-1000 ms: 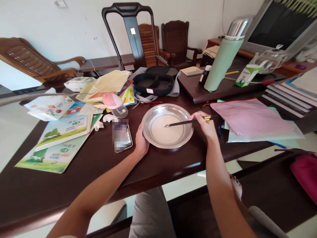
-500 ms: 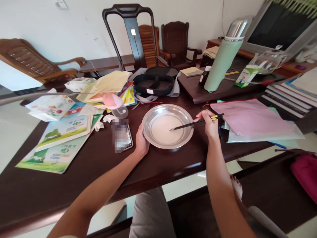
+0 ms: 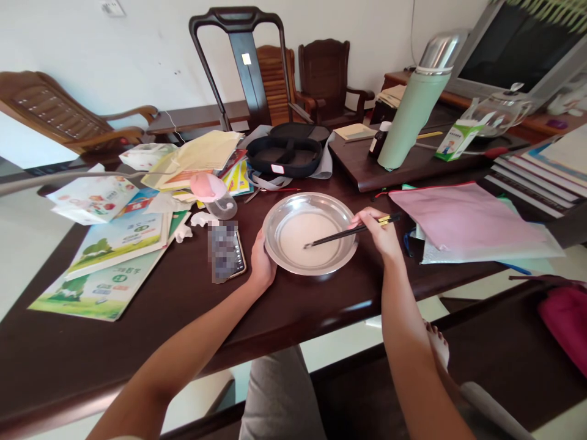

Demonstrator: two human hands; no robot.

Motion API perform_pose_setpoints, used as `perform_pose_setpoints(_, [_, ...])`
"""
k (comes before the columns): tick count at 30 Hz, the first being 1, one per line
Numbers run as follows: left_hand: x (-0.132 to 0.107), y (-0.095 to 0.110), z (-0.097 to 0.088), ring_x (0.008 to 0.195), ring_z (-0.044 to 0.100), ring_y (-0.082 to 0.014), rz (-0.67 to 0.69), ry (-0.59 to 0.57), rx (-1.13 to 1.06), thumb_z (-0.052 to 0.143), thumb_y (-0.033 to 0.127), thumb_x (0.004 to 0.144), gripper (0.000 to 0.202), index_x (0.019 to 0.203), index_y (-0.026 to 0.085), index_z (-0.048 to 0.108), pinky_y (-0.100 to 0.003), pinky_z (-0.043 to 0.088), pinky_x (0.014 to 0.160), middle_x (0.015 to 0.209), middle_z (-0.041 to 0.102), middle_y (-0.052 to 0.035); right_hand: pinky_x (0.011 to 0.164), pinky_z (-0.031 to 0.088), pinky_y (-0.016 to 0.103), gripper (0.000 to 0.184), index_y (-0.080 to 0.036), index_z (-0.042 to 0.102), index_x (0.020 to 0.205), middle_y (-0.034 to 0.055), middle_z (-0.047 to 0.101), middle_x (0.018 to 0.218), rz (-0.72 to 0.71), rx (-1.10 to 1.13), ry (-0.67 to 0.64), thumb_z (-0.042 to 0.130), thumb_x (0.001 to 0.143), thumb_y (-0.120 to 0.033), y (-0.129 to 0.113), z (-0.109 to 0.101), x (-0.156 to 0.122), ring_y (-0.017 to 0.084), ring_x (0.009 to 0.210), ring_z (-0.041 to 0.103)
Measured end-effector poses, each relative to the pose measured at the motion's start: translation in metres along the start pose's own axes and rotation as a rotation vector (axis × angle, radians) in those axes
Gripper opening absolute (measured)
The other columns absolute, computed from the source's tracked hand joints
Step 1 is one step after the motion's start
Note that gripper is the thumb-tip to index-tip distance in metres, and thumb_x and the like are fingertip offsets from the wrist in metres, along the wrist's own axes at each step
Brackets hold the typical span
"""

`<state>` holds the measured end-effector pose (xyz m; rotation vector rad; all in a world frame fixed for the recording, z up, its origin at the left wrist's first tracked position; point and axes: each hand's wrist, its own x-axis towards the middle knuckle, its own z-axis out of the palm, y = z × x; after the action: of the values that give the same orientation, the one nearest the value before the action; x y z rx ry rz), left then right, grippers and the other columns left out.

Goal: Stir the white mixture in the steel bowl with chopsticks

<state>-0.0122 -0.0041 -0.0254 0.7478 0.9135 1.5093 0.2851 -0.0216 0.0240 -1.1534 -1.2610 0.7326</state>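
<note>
A round, shallow stainless-steel basin (image 3: 338, 261) rests on the dark table. Milky, pale pinkish-white liquid (image 3: 296, 229) covers its bottom. My left hand (image 3: 263, 266) grips the basin's left side, fingers round the outer wall under the rim. Black chopsticks (image 3: 337, 236) with gold bands near the top are pinched in my right hand (image 3: 381, 235), by the basin's right rim. Their tips dip into the liquid near the middle. A phone (image 3: 236, 256) with a blurred screen lies left of my left hand.
Workbooks (image 3: 103, 287), crumpled tissue (image 3: 183, 232) and a pink-lidded cup (image 3: 215, 198) lie to the left. Behind the basin is an open black case (image 3: 284, 160). A green thermos (image 3: 410, 116) stands back right, and a pink zip pouch (image 3: 463, 214) lies on the right.
My right hand has moved left, closer to the basin's rim, and the chopstick tips have shifted left and slightly toward me in the liquid. My left hand and the basin stay put.
</note>
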Motion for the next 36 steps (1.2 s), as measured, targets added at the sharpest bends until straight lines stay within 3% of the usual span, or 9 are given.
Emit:
perform_pose_setpoints(3, [0.0002,0.0001,0.0002,0.144,0.070,-0.0348,-0.005,0.001,-0.002,0.081,0.055,0.090,0.039,0.117,0.026,0.084,-0.049,0.052,0.129,0.134,0.086,-0.0063,0.082,0.066,0.043,0.058,-0.028,0.079,0.075,0.0025,0.082,0.072,-0.017,-0.019,0.027,0.078,0.086,-0.085,0.0002,0.0004,0.0014,0.028,0.077,0.083])
perform_pose_setpoints(7, [0.0000,0.0005,0.0009,0.142,0.072,-0.0347,-0.010,0.007,-0.006,0.082,0.056,0.088,0.042,0.117,0.026,0.085,-0.049,0.052,0.128,0.133,0.086,-0.0056,0.073,0.063,0.040,0.060,-0.028,0.074,0.073,-0.0005,0.071,0.057,-0.031,0.007,0.179,0.072,0.092,-0.084,0.0040,-0.0025,0.0025,0.024,0.060,0.075])
perform_pose_setpoints(13, [0.0000,-0.0002,0.0018,0.139,0.073,-0.0345,-0.007,0.016,-0.025,0.084,0.057,0.086,0.043,0.115,0.025,0.085,-0.049,0.053,0.126,0.128,0.087,-0.0055,0.078,0.065,0.040,0.058,-0.027,0.079,0.079,0.0026,0.083,0.075,-0.066,-0.045,-0.018,0.083,0.084,-0.084,0.0033,-0.0002,0.0007,0.026,0.077,0.082])
perform_pose_setpoints(18, [0.0002,-0.0003,0.0013,0.139,0.073,-0.0353,-0.008,0.002,-0.012,0.082,0.057,0.089,0.043,0.116,0.025,0.085,-0.050,0.054,0.126,0.129,0.087,-0.0062,0.072,0.064,0.039,0.058,-0.028,0.078,0.076,0.0002,0.077,0.062,-0.074,0.014,0.127,0.075,0.091,-0.084,0.0047,-0.0036,0.0011,0.024,0.064,0.077])
perform_pose_setpoints(23, [0.0016,-0.0021,-0.0010,0.141,0.072,-0.0350,-0.003,-0.008,-0.015,0.083,0.055,0.088,0.041,0.116,0.026,0.085,-0.050,0.052,0.128,0.132,0.087,-0.0054,0.070,0.064,0.039,0.054,-0.028,0.080,0.085,0.0018,0.083,0.074,-0.037,0.002,-0.053,0.083,0.087,-0.081,0.0046,0.0003,0.0000,0.027,0.072,0.081])
perform_pose_setpoints(26, [0.0023,-0.0031,-0.0018,0.141,0.072,-0.0352,-0.008,-0.012,-0.024,0.082,0.056,0.089,0.040,0.115,0.025,0.085,-0.051,0.052,0.128,0.133,0.086,-0.0061,0.081,0.067,0.042,0.052,-0.028,0.080,0.086,0.0020,0.084,0.078,-0.072,-0.025,-0.007,0.082,0.088,-0.080,0.0046,-0.0004,0.0006,0.027,0.079,0.083])
perform_pose_setpoints(29, [0.0022,-0.0029,-0.0018,0.142,0.072,-0.0354,-0.010,-0.019,-0.024,0.082,0.056,0.089,0.040,0.115,0.026,0.085,-0.051,0.053,0.128,0.134,0.086,-0.0061,0.079,0.066,0.042,0.055,-0.028,0.079,0.084,0.0005,0.077,0.065,-0.082,-0.006,0.095,0.073,0.095,-0.082,0.0046,-0.0031,0.0003,0.026,0.069,0.080])
perform_pose_setpoints(33, [0.0015,-0.0020,-0.0014,0.142,0.071,-0.0346,-0.007,-0.015,-0.017,0.082,0.054,0.090,0.039,0.116,0.026,0.085,-0.050,0.052,0.128,0.136,0.086,-0.0058,0.071,0.065,0.040,0.054,-0.028,0.078,0.088,0.0002,0.077,0.066,-0.040,-0.004,-0.022,0.075,0.093,-0.082,0.0038,-0.0007,-0.0012,0.027,0.068,0.080])
perform_pose_setpoints(36, [0.0013,-0.0011,-0.0007,0.142,0.072,-0.0339,0.000,-0.020,-0.022,0.080,0.053,0.092,0.038,0.119,0.026,0.085,-0.050,0.052,0.128,0.134,0.086,-0.0059,0.079,0.067,0.042,0.053,-0.029,0.080,0.090,0.0002,0.081,0.070,-0.057,-0.037,-0.038,0.079,0.090,-0.082,0.0039,0.0004,-0.0002,0.028,0.078,0.084])
